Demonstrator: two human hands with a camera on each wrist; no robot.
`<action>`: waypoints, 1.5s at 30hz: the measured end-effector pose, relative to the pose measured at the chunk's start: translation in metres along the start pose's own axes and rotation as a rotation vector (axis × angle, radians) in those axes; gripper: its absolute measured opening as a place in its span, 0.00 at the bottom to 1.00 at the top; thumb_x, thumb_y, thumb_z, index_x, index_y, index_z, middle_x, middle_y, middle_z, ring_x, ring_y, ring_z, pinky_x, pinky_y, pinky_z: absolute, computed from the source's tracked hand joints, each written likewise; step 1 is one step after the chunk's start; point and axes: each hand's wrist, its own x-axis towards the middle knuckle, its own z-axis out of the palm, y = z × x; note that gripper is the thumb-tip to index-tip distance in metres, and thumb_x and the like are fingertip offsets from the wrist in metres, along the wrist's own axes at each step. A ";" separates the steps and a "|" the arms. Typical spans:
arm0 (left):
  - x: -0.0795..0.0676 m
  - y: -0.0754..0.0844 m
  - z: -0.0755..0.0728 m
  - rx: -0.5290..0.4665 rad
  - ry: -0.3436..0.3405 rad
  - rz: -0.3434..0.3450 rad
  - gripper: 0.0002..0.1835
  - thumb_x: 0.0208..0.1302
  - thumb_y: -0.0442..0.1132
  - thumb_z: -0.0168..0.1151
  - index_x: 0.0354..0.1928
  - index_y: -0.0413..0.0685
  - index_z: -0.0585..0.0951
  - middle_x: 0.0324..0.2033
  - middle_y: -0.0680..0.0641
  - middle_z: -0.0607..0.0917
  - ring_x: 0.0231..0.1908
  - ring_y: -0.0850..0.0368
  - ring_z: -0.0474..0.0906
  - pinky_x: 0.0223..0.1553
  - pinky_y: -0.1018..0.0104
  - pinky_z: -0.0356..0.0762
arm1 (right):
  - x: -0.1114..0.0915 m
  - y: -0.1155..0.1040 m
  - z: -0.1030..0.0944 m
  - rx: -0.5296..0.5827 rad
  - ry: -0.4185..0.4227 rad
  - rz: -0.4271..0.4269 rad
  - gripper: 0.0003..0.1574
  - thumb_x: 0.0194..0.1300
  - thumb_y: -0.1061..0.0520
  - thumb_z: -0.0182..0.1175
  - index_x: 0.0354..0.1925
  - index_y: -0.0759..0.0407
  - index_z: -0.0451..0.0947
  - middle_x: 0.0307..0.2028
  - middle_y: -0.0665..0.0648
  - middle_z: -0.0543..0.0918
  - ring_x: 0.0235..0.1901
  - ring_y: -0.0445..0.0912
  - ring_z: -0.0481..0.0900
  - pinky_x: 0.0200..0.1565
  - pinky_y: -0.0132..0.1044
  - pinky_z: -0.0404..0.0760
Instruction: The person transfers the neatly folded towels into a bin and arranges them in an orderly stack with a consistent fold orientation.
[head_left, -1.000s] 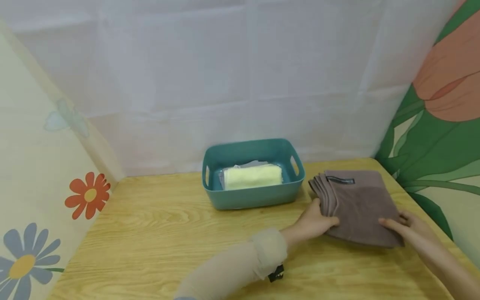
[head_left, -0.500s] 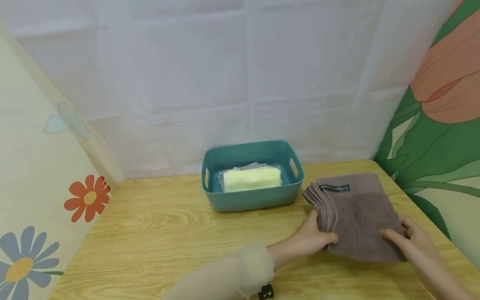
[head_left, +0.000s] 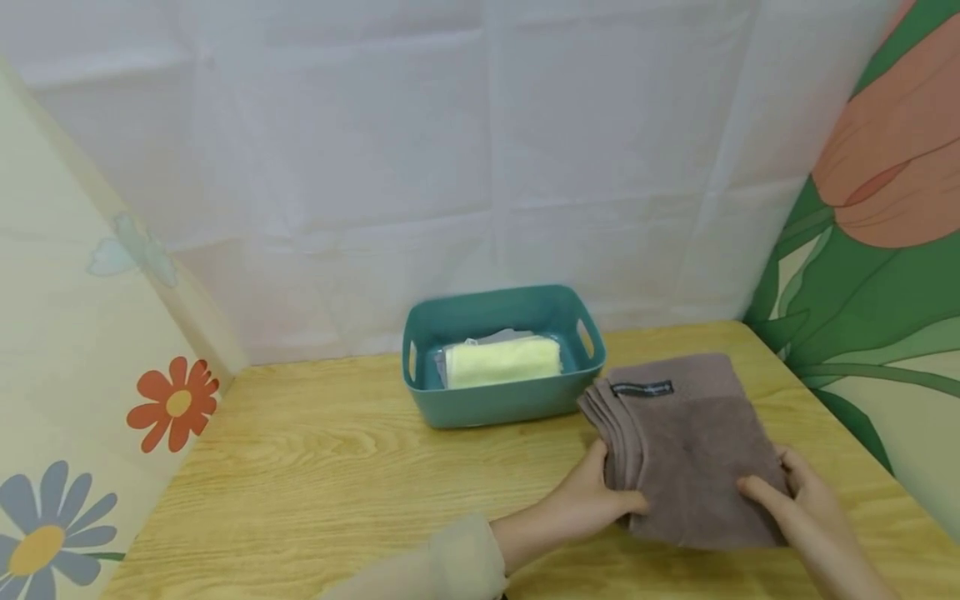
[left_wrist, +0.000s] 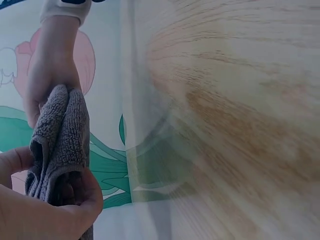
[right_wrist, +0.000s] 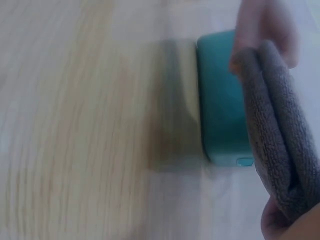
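Note:
A folded grey-brown towel (head_left: 693, 458) with a dark label is held up off the table between both hands. At its left edge, where the folded layers show, my left hand (head_left: 581, 504) pinches it, thumb on the front face. My right hand (head_left: 798, 508) grips the opposite edge, thumb in front and fingers behind. Both wrist views show the thick towel (left_wrist: 62, 132) edge-on with a hand at each end. Just left of and behind the towel stands a teal basket (head_left: 502, 404), holding a rolled pale yellow towel (head_left: 504, 362) and some greyish cloth (head_left: 506, 335).
The wood-grain table (head_left: 315, 467) carries the basket near its back edge. A white sheet (head_left: 360, 167) hangs behind. Flower-printed panels stand on both sides, the right panel (head_left: 885, 333) close to the right hand.
Both hands have carried the towel left and nearer to me, lifting it and tilting its face upright. Their grip on it stays the same. The basket has not been moved.

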 end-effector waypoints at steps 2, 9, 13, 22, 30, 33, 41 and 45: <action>-0.003 -0.001 -0.004 0.007 -0.003 0.003 0.44 0.58 0.40 0.70 0.74 0.49 0.58 0.67 0.49 0.67 0.66 0.54 0.64 0.62 0.58 0.66 | -0.001 0.000 0.002 -0.001 0.007 -0.009 0.31 0.74 0.51 0.55 0.62 0.70 0.57 0.49 0.57 0.78 0.35 0.29 0.74 0.36 0.33 0.79; -0.015 -0.003 -0.017 0.020 -0.026 0.033 0.40 0.60 0.40 0.70 0.71 0.49 0.61 0.62 0.51 0.71 0.62 0.57 0.68 0.59 0.60 0.70 | -0.005 -0.003 0.008 -0.022 0.029 -0.060 0.31 0.73 0.52 0.58 0.62 0.69 0.59 0.46 0.51 0.78 0.35 0.30 0.75 0.35 0.33 0.79; -0.022 -0.006 -0.023 -0.014 -0.046 0.074 0.37 0.59 0.36 0.69 0.69 0.49 0.62 0.59 0.52 0.73 0.56 0.60 0.73 0.54 0.66 0.73 | -0.008 -0.009 0.014 -0.058 0.016 -0.055 0.32 0.72 0.51 0.59 0.62 0.68 0.61 0.48 0.57 0.80 0.35 0.33 0.76 0.35 0.35 0.79; -0.034 -0.016 -0.035 -0.044 -0.057 0.106 0.41 0.58 0.32 0.68 0.71 0.46 0.60 0.61 0.48 0.72 0.54 0.59 0.74 0.49 0.69 0.75 | -0.012 -0.014 0.027 -0.025 -0.046 -0.050 0.34 0.72 0.52 0.59 0.65 0.69 0.58 0.53 0.64 0.78 0.38 0.35 0.77 0.37 0.37 0.80; -0.044 -0.018 -0.042 -0.016 -0.037 0.136 0.39 0.55 0.29 0.67 0.69 0.45 0.63 0.59 0.47 0.73 0.52 0.59 0.75 0.48 0.69 0.76 | -0.017 -0.011 0.042 -0.068 -0.006 -0.142 0.31 0.69 0.58 0.62 0.61 0.71 0.62 0.50 0.64 0.79 0.37 0.34 0.77 0.35 0.35 0.80; -0.048 -0.019 -0.045 -0.018 -0.045 0.119 0.39 0.56 0.29 0.67 0.69 0.46 0.63 0.59 0.47 0.73 0.53 0.58 0.75 0.48 0.67 0.77 | -0.017 -0.012 0.046 -0.059 -0.038 -0.114 0.33 0.69 0.57 0.61 0.63 0.71 0.60 0.52 0.66 0.78 0.40 0.38 0.77 0.36 0.35 0.80; -0.060 -0.026 -0.058 0.027 -0.051 0.032 0.40 0.58 0.35 0.70 0.71 0.47 0.62 0.63 0.46 0.70 0.59 0.53 0.71 0.55 0.57 0.76 | -0.020 -0.014 0.061 -0.027 -0.090 -0.073 0.34 0.69 0.53 0.62 0.63 0.69 0.61 0.57 0.66 0.75 0.48 0.47 0.77 0.41 0.37 0.80; -0.067 -0.031 -0.063 0.000 -0.028 -0.001 0.39 0.58 0.36 0.70 0.70 0.47 0.63 0.62 0.46 0.71 0.58 0.52 0.72 0.54 0.55 0.76 | -0.022 -0.016 0.072 -0.003 -0.097 -0.077 0.33 0.68 0.54 0.63 0.62 0.68 0.62 0.55 0.64 0.76 0.47 0.48 0.77 0.41 0.38 0.79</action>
